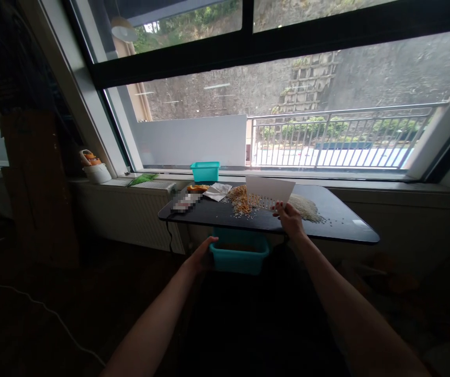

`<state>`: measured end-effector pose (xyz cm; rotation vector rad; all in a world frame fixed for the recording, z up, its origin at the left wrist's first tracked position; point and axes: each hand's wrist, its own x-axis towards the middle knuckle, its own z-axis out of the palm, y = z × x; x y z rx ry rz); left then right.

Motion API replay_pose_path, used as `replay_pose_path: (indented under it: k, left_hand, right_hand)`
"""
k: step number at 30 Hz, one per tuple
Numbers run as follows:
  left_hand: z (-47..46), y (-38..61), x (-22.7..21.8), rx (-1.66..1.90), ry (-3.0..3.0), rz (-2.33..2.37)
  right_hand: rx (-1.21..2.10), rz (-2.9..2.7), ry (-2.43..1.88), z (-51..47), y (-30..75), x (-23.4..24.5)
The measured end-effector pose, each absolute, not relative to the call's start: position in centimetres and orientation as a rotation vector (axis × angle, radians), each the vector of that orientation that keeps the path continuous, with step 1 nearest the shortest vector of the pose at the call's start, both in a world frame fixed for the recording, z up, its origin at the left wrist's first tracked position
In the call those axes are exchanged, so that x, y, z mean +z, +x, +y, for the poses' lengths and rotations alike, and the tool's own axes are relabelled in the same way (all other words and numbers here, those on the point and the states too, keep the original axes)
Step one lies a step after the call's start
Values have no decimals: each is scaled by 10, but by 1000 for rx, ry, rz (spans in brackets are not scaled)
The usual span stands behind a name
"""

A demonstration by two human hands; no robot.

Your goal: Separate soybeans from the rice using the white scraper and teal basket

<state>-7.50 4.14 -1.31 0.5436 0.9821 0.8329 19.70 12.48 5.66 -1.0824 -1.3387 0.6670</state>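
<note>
My left hand (205,250) grips the left rim of a turquoise plastic bin (240,260), held just below the front edge of the dark table (342,220). Its inside is dim, and the contents cannot be made out. In my right hand (289,217) is a white sheet (270,189) with a row of holes along its lower edge, pinched at its lower right corner and standing upright over the table. To the left of the sheet lies a heap of orange-yellow kernels (238,198). A pile of pale grains (305,208) spreads out to its right.
A second turquoise bin (205,172) stands by the window behind the table. Crumpled white paper (217,191) and an orange-brown item (197,188) lie at the table's left. A radiator (138,212) and white bucket (97,173) are further left. A pale cable (48,309) crosses the floor.
</note>
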Motion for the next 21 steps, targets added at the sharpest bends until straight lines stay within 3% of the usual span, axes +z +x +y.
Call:
replay_pose_path:
  k: [5,21]
  left_hand:
    - [44,-55,-32,889,531,1002]
    - [42,-47,-36,894,612,1082]
  right_hand:
    - [666,-1356,-1120,128,209,48]
    - [673,-1492,-1052,143,207,33]
